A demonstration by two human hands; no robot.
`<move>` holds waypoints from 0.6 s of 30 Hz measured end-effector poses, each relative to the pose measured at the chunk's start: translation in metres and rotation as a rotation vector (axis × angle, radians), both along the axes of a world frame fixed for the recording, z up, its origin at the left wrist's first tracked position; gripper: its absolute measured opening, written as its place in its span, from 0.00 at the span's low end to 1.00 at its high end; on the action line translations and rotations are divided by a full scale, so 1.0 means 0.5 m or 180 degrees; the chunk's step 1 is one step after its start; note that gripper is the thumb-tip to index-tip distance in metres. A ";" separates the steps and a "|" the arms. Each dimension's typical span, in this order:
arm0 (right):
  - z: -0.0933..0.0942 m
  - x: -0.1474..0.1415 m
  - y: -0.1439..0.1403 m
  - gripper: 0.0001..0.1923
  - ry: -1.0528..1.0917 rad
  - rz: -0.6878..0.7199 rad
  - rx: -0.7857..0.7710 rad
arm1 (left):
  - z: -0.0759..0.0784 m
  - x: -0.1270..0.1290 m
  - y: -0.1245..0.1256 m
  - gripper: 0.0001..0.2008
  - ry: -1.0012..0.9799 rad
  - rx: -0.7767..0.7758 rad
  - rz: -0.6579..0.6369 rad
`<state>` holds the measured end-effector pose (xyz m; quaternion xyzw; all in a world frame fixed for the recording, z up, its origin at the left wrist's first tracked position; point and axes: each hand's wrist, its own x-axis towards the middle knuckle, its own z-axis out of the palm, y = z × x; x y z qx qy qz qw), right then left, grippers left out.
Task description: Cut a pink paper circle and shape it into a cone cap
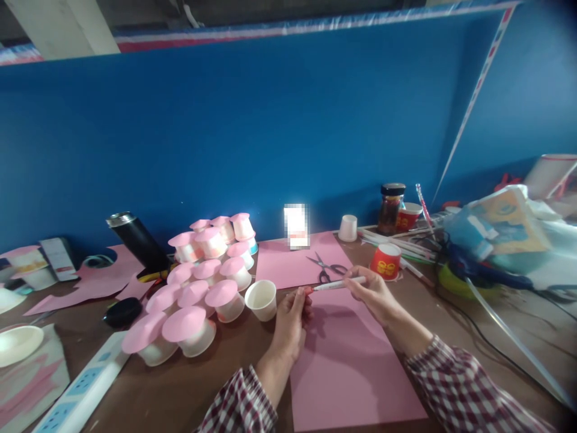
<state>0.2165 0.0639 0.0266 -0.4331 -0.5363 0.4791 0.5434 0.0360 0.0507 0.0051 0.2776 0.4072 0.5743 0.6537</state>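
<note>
A white marker pen (332, 285) with a red end lies almost level between my two hands, over pink paper. The fingers of my left hand (292, 322) pinch its red end. My right hand (367, 291) grips the white barrel near the other end. Whether the red cap is on or off the pen, I cannot tell. Under the hands lies a pink sheet (356, 373). Scissors (325, 267) with spread blades rest on a second pink sheet (277, 264) behind. An open paper cup (261, 299) stands just left of my left hand.
Several paper cups with pink cone tops (184, 325) crowd the left. A power strip (85, 382) and black flask (137, 240) lie beyond them. To the right are a red cup (386, 261), a dark jar (391, 207), a cable and plastic bags (505, 228). A blue partition (270, 132) stands behind.
</note>
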 end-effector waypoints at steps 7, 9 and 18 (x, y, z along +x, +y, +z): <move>-0.005 -0.002 0.000 0.14 -0.0392 -0.0020 0.0085 | -0.013 0.001 -0.002 0.22 0.0454 0.0197 -0.0108; -0.003 -0.003 -0.003 0.14 -0.0508 -0.0011 0.0130 | -0.020 0.000 -0.001 0.22 0.0609 0.0310 -0.0124; -0.007 -0.012 -0.011 0.13 -0.0718 0.0126 0.0235 | -0.027 0.003 0.000 0.18 0.0484 0.0379 -0.0029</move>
